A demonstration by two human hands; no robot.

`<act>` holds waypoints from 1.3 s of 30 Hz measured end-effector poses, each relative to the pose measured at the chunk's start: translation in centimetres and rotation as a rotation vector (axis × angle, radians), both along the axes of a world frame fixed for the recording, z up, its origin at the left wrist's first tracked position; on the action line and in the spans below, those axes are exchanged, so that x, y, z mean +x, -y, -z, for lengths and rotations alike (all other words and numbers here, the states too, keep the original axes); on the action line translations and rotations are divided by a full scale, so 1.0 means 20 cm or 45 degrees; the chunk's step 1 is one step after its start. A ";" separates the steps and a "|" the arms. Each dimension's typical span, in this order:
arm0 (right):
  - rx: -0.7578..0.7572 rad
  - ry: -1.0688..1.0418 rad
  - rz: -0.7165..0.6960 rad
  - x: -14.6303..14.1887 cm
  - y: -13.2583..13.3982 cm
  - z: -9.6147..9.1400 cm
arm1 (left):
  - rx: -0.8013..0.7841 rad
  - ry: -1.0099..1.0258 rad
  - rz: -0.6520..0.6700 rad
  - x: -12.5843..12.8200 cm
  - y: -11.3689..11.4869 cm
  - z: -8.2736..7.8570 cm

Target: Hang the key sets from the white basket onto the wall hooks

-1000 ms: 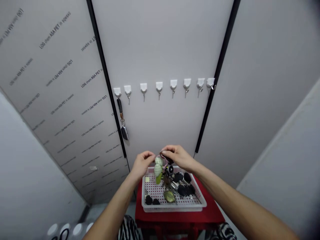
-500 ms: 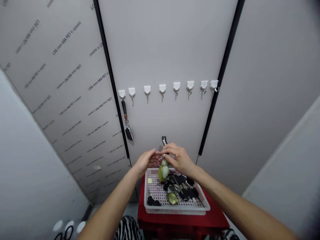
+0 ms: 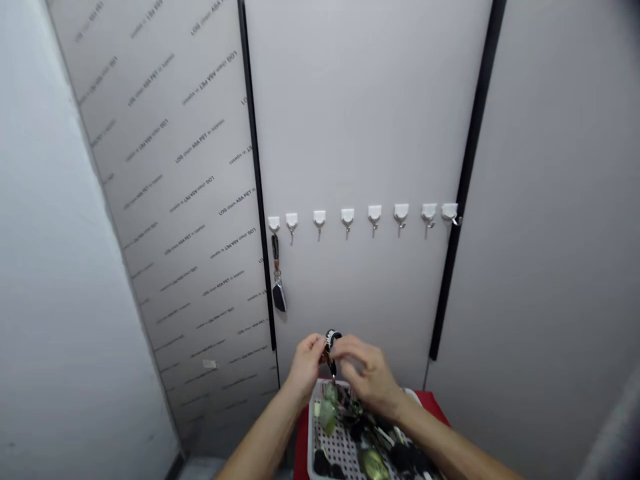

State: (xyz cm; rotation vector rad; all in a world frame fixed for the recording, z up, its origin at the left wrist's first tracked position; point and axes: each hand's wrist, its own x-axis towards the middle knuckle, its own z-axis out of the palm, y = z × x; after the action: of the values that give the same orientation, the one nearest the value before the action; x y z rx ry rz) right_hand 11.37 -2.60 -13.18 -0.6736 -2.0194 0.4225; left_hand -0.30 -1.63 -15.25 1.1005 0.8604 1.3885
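Low in the middle of the frame, the left hand [image 3: 306, 363] and right hand [image 3: 369, 379] meet above the tray [image 3: 312, 427]. Both pinch one key bunch [image 3: 331, 338] at its ring, so its black strap sticks up between the fingers. A green charm [image 3: 329, 412] dangles free beneath, over the tray. The tray sits on a red table [image 3: 301, 457] and gathers the loose keys [image 3: 400, 457] right under the hooks [image 3: 347, 216]. Counted: two hands, one tray, and eight white hooks in a row at mid-frame. One car key [image 3: 279, 295] hangs from the leftmost hook; seven are bare.
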 end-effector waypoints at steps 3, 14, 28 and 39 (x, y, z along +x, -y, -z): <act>-0.576 -0.187 0.208 -0.05 -0.06 -0.07 | 0.090 -0.032 -0.102 -0.02 0.00 -0.05; -0.349 -0.269 0.142 -0.25 -0.19 -0.35 | 0.257 -0.095 -0.321 -0.09 -0.04 -0.27; -0.306 -0.529 0.106 -0.38 -0.36 -0.68 | 0.337 0.097 -0.462 -0.23 -0.20 -0.63; 0.110 -0.147 0.767 -0.51 -0.54 -0.75 | 0.214 -0.226 -0.830 -0.23 -0.35 -0.67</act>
State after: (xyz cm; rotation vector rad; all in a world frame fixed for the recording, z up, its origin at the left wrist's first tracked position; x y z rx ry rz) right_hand 1.24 8.19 1.76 -1.1240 -1.6143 0.0145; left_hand -4.84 5.44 -1.89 1.1312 1.3274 1.9436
